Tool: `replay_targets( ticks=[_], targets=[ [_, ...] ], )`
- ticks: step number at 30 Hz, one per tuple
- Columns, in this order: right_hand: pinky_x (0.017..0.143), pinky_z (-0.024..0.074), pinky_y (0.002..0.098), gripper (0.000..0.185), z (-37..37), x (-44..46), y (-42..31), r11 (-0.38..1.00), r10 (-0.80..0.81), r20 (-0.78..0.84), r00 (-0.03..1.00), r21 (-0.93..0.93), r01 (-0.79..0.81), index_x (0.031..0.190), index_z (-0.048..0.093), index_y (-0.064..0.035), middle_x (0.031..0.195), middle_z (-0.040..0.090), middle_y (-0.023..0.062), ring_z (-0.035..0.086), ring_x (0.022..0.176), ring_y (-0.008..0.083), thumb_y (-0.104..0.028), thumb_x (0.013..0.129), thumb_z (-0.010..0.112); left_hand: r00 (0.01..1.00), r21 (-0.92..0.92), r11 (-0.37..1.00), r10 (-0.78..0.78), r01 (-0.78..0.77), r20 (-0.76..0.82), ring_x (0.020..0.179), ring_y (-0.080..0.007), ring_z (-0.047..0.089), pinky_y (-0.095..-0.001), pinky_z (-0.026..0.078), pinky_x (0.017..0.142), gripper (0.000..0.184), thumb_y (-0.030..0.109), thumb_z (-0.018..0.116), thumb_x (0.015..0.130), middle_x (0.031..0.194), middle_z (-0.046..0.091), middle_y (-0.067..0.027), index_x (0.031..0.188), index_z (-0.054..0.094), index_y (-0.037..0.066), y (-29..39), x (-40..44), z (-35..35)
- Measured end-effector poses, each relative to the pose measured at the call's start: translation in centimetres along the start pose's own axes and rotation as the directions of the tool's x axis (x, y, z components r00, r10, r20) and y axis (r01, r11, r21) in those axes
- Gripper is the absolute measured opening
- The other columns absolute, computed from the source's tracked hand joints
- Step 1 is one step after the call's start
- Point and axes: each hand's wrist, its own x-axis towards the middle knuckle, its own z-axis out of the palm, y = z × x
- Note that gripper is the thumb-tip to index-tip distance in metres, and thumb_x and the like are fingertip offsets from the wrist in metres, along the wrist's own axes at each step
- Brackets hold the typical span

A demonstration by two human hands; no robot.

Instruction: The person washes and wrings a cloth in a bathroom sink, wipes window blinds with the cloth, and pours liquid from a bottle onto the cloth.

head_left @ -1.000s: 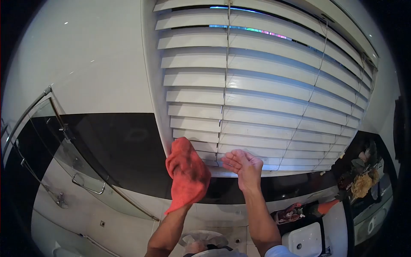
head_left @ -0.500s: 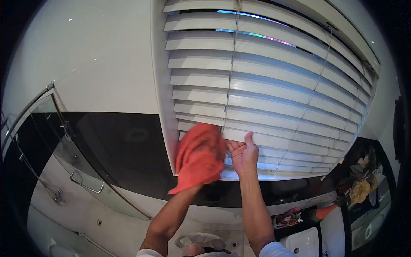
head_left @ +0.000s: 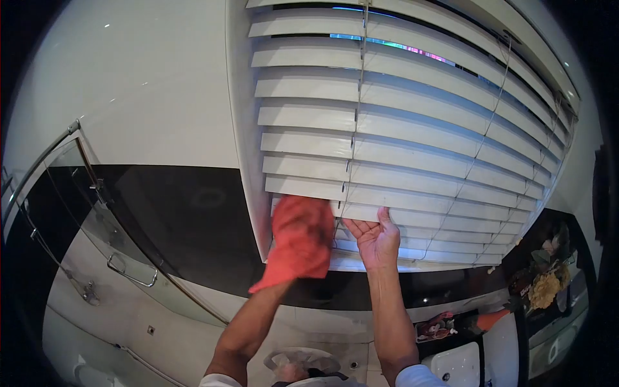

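White slatted blinds (head_left: 412, 148) cover the window. A red cloth (head_left: 300, 235) wraps my left hand and lies against the lower slats at the left end of the blinds; the fingers are hidden under it. Just to its right, my right hand (head_left: 377, 242) has its palm turned up, with the thumb on the front of a low slat and the fingers beneath that slat's edge, pinching it.
A glass shower door (head_left: 122, 238) with a metal handle stands at the left. At the lower right are a white basin (head_left: 454, 364) and a yellow flower (head_left: 545, 290). Thin cords (head_left: 477, 151) hang down the blinds.
Both hands have risen from the bottom of the blinds to the low slats. The right hand now grips a slat, and the cloth has shifted right and up from its first place.
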Motion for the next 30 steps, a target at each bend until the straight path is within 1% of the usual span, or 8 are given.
replay_targets(
  ticks=[4,9,12,15,21,25,28,30],
  targets=[
    [0.095,0.0480,0.0564,0.040,-0.2,0.5,0.8,1.000,-0.010,-0.001,1.000,0.015,0.010,0.125,0.044,0.0046,0.122,0.057,0.0263,0.057,0.114,0.0408,-0.026,0.100,0.043,0.988,0.130,0.985,0.097,-0.113,0.120,0.100,-0.0343,0.055,-0.0373,0.046,0.087,0.042,0.013,0.064,0.066,0.104,0.057,-0.0209,0.103,0.058,-0.007,-0.2,-1.1,0.8],
    [0.087,0.0540,0.0501,0.034,-0.6,-1.3,-0.6,0.999,0.031,0.024,0.999,-0.038,-0.030,0.116,0.052,0.0056,0.110,0.063,0.0242,0.065,0.100,0.0366,-0.022,0.097,0.052,0.991,-0.193,0.978,0.055,-0.079,-0.125,0.093,-0.0400,0.050,-0.0455,0.041,0.087,0.040,0.008,0.065,0.063,0.098,0.052,-0.0218,0.099,0.056,-0.006,1.2,-4.7,1.4],
    [0.082,0.0565,0.0481,0.026,-2.6,-4.0,-0.5,0.880,0.073,-0.044,0.996,-0.467,-0.085,0.106,0.056,0.0049,0.099,0.066,0.0218,0.068,0.091,0.0347,-0.018,0.094,0.055,0.996,-0.318,0.948,0.002,-0.032,-0.094,0.096,-0.0381,0.048,-0.0438,0.041,0.088,0.028,0.006,0.062,0.068,0.101,0.052,-0.0189,0.094,0.056,-0.002,0.3,-5.7,-0.9],
    [0.077,0.0584,0.0444,0.017,-4.5,-3.9,0.9,0.903,-0.064,-0.246,0.967,-0.426,-0.048,0.099,0.056,0.0051,0.088,0.066,0.0170,0.069,0.080,0.0308,-0.008,0.090,0.059,0.885,0.143,0.977,-0.206,0.159,0.418,0.103,-0.0355,0.049,-0.0415,0.040,0.091,0.028,0.009,0.058,0.075,0.108,0.052,-0.0174,0.102,0.056,0.002,-0.8,-9.7,2.4],
    [0.090,0.0527,0.0520,0.020,-3.7,-0.8,0.3,0.982,-0.012,0.022,1.000,0.186,0.008,0.107,0.051,0.0039,0.106,0.063,0.0242,0.065,0.100,0.0362,-0.013,0.095,0.053,0.899,0.807,0.397,0.174,-0.438,0.402,0.107,-0.0382,0.049,-0.0407,0.041,0.096,0.052,0.017,0.055,0.080,0.115,0.052,-0.0226,0.127,0.048,-0.005,-2.3,-11.7,7.4],
    [0.091,0.0516,0.0538,0.031,-4.7,-0.1,1.0,0.997,-0.082,-0.050,0.995,-0.008,0.082,0.115,0.052,0.0029,0.118,0.060,0.0251,0.062,0.106,0.0377,-0.022,0.098,0.048,0.937,0.370,0.929,-0.126,-0.003,0.325,0.112,-0.0284,0.050,-0.0334,0.040,0.096,0.045,0.018,0.056,0.082,0.115,0.056,-0.0145,0.123,0.049,0.001,-2.4,-7.2,5.3],
    [0.091,0.0516,0.0543,0.033,-4.1,-0.9,1.6,0.990,-0.084,-0.049,0.995,-0.121,0.078,0.119,0.050,0.0035,0.119,0.060,0.0255,0.061,0.108,0.0394,-0.023,0.099,0.044,0.833,0.101,0.943,-0.329,0.318,0.445,0.110,-0.0250,0.054,-0.0314,0.044,0.090,0.046,0.020,0.060,0.080,0.116,0.057,-0.0124,0.122,0.052,0.003,2.0,-0.6,-1.7],
    [0.090,0.0525,0.0537,0.035,-4.1,-0.5,1.6,0.992,-0.098,-0.175,0.980,-0.092,0.083,0.120,0.049,0.0042,0.118,0.060,0.0264,0.061,0.107,0.0402,-0.024,0.100,0.043,0.968,-0.045,0.999,0.003,-0.015,-0.252,0.099,-0.0282,0.058,-0.0347,0.046,0.083,0.042,0.016,0.061,0.077,0.108,0.060,-0.0135,0.116,0.056,0.002,2.9,-0.5,-2.1]
  ],
)
